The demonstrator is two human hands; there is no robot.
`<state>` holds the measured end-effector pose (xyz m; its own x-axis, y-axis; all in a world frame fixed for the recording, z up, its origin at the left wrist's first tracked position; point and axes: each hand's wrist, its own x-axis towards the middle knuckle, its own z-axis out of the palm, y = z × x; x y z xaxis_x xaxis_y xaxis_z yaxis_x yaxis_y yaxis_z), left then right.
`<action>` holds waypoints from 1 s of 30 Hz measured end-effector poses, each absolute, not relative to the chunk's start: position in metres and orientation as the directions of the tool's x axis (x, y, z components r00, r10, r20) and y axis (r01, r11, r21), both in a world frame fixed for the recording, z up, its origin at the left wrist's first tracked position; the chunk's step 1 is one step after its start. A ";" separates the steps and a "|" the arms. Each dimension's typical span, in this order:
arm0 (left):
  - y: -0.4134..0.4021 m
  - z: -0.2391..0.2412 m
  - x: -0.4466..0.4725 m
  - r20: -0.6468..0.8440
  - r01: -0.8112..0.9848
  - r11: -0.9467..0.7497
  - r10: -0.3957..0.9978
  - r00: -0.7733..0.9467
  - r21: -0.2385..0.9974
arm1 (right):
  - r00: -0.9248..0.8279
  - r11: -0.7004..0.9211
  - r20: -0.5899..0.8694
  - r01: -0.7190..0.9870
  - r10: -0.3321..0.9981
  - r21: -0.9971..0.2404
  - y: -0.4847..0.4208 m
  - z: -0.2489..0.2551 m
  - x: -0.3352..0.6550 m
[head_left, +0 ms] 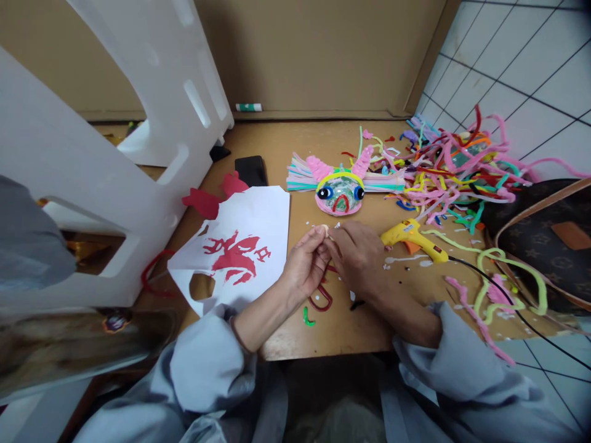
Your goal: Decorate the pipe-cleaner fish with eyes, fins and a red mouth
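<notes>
My left hand (305,258) is closed in a pinch, with a small pale piece (325,230) at its fingertips. My right hand (359,252) meets it there, its fingers curled at the same spot; what they grip is hidden. Below the hands lie a dark red bent strip (322,303) and a short green curl (308,317). Just beyond them sits a fish-like figure (340,195) with blue-rimmed eyes, pink ears and a yellow band, in front of a bundle of pastel pipe cleaners (385,181). A yellow glue gun (415,239) lies to the right of my right hand.
A white bag with red print (272,215) lies left, beside red cut-outs (203,203) and a black phone-like slab (250,170). Tangled pipe cleaners (462,175) fill the back right, near a brown handbag (549,240). The glue gun's black cord (521,317) crosses the right side. White plastic panels (184,141) stand left.
</notes>
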<state>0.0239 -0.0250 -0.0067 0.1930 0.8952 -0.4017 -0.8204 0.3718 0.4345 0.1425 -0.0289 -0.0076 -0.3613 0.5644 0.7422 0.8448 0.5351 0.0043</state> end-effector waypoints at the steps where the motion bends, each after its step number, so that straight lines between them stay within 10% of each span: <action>1: -0.025 -0.007 0.024 -0.401 -0.824 0.373 0.895 0.197 0.427 | -0.373 0.535 0.750 0.844 0.546 0.031 -0.029 -0.007 0.143; 18: -0.026 -0.010 0.023 -0.355 -0.780 0.357 0.916 0.185 0.514 | -0.330 0.530 0.731 0.846 0.597 -0.051 -0.024 -0.010 0.147; 30: -0.017 -0.012 0.013 -0.226 -0.586 0.275 0.961 0.157 0.762 | -0.233 0.588 0.699 0.742 0.676 -0.322 -0.016 -0.013 0.153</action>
<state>0.0134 -0.0171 -0.0121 0.1569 0.9613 -0.2263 -0.5864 0.2751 0.7619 0.1526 -0.0156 -0.0131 -0.2327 0.6757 0.6994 0.7417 0.5885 -0.3218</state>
